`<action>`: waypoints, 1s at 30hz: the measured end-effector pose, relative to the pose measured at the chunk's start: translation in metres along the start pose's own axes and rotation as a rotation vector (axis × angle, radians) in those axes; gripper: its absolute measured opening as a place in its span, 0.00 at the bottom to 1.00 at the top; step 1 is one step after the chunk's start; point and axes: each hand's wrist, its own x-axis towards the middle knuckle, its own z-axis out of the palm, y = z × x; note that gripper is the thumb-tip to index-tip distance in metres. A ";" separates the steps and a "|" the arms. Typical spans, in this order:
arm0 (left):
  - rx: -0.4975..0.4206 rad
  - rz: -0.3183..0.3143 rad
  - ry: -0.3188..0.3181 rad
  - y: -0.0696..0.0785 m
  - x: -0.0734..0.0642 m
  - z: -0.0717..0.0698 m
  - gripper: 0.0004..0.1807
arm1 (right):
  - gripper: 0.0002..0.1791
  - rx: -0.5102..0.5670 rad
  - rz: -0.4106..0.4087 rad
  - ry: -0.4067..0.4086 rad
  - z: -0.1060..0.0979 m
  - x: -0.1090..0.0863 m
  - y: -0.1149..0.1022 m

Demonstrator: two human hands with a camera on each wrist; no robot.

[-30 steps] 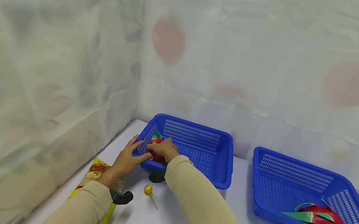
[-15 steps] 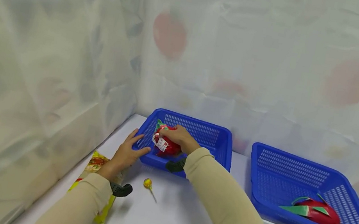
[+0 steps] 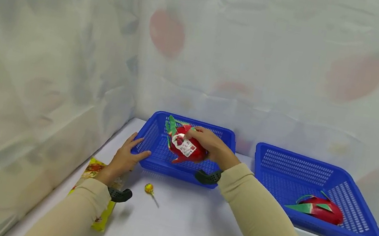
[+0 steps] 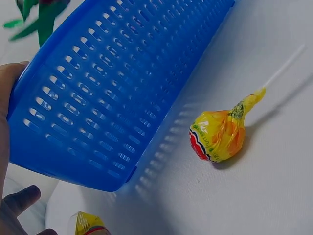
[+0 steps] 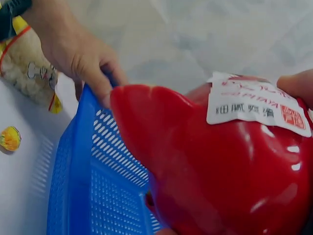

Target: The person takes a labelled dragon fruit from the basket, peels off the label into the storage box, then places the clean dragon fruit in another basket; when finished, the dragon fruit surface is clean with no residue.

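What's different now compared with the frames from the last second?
The right hand, already on the dragon fruit a second ago, has lifted it from the left basket's near left corner, up and rightward, and now holds it above that basket. The left hand stays at its rim; the lollipop and other fruit lie as before.

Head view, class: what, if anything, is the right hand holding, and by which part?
The right hand holds the red dragon fruit by its rounded body, away from the green leaf tips, thumb beside the white label.
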 end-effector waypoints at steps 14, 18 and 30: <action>0.027 0.021 0.008 -0.006 0.000 -0.003 0.44 | 0.41 0.023 -0.078 -0.248 -0.020 -0.070 0.029; 0.044 0.033 0.028 -0.005 0.000 -0.003 0.43 | 0.43 0.008 -0.087 -0.314 -0.021 -0.085 0.042; 0.094 0.152 0.112 0.005 -0.008 -0.003 0.38 | 0.41 0.073 -0.057 -0.449 -0.024 -0.097 0.106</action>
